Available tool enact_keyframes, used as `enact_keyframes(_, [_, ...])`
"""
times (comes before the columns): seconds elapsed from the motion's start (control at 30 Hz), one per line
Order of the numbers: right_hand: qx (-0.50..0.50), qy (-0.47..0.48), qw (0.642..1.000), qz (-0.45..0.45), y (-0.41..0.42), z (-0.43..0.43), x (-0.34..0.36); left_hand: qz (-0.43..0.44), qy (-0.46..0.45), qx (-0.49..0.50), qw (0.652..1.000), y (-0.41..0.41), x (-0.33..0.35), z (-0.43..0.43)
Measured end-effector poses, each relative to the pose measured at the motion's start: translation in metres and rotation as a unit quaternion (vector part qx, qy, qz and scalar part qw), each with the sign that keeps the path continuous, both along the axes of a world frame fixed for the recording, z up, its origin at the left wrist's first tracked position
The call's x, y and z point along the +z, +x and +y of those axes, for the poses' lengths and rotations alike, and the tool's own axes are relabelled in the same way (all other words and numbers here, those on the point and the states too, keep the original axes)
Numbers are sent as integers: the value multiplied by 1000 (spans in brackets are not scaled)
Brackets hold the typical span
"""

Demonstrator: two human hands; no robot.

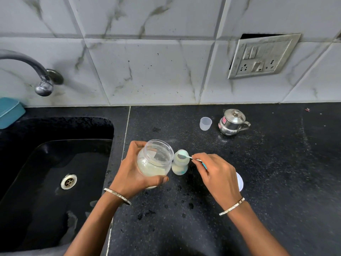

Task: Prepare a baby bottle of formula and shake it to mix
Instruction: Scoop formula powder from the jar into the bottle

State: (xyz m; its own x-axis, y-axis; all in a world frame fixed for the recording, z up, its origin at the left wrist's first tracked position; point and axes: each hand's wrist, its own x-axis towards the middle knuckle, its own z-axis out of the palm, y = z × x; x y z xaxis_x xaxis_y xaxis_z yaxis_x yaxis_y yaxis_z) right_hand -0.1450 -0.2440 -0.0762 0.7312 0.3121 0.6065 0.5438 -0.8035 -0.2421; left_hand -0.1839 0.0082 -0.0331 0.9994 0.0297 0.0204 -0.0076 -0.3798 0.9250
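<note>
Spanning the lower frame, black speckled counter (239,182) w/ a black sink (55,163) set into it on the left, steel drain (68,181) in its floor, tap (36,71) curving out from the marble-look tile wall (147,61) above. Switch/socket plate (262,56) on wall at upper right, hanging crooked w/ a dark gap behind its top edge. Teal box (10,112) at far left edge by the sink.

Left hand (132,174) wrapped around a clear plastic jar (155,159), lid off, tipped a bit, pale powder in lower part; fingers closed on it, held just above counter. Bangle (118,195) on that wrist.

Baby bottle (180,163) stands upright on counter, touching or just beside jar's right side, mouth open, no teat on. Right hand (219,178) pinches handle of a teal scoop (184,155) btwn thumb & fingertips; scoop bowl sits over bottle mouth. Second bangle (232,206) on right wrist.

White round lid (239,182) lies flat on counter, partly hidden behind right hand. Small steel lidded pot (232,122) w/ handle stands well back near wall; clear small cap (205,123) just left of it, open end up.
</note>
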Motion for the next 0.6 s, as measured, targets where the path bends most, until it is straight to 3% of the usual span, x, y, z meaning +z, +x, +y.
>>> enact_keyframes(0.2, [11,-5,999,-32,-4,-1,-7,0,-2,3,1000,0,-1,-1])
enact_keyframes(0.33, [-14,36,999,25,-5,-1,-12,-2,-4,1,1000,0,-2,0])
enact_keyframes(0.5, [20,47,999,-7,-5,-3,-18,0,-3,1,1000,-1,-4,-1])
enact_keyframes(0.6, [-10,26,999,-19,-4,0,-17,1,-5,4,1000,-1,-4,-1])
